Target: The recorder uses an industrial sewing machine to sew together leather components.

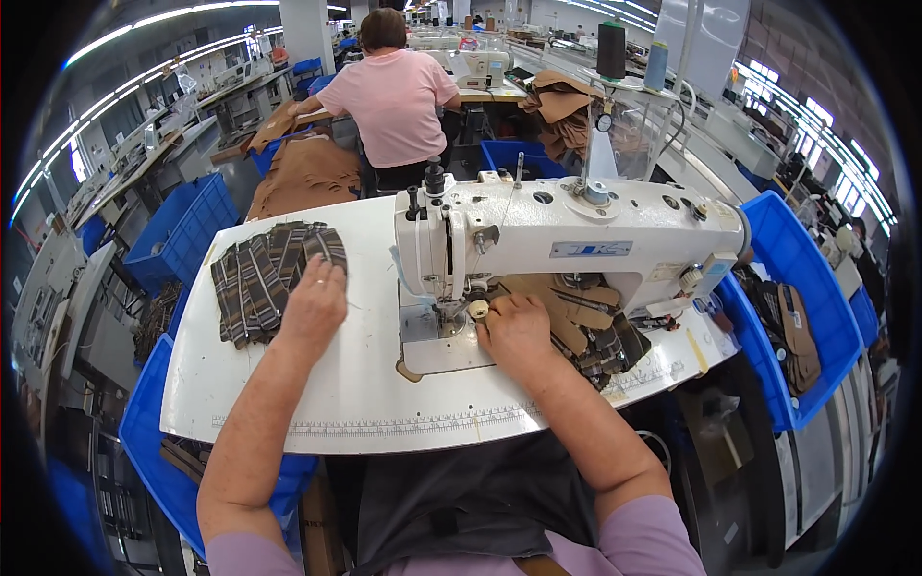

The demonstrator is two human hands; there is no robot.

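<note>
My left hand (317, 302) is at the right edge of a fanned stack of striped plaid fabric pieces (257, 288), its bent fingers closed on the edge of a piece. A white sewing machine (519, 226) stands on the right half of the table. Under its arm, right of the needle area, my right hand (520, 333) curls over tan pieces (562, 309), its fingertips partly hidden. Beside those fingers is a small cream round knob (478, 309). More plaid pieces (618, 348) lie under the tan ones. The needle plate (429, 329) shows between my hands.
Blue bins flank the table: one at the right (826, 317) with brown pieces, one at the lower left (144, 422), another farther left (182, 230). Thread cones (611, 53) stand behind the machine. A person in a pink shirt (394, 110) sits ahead, beside brown piles (307, 173).
</note>
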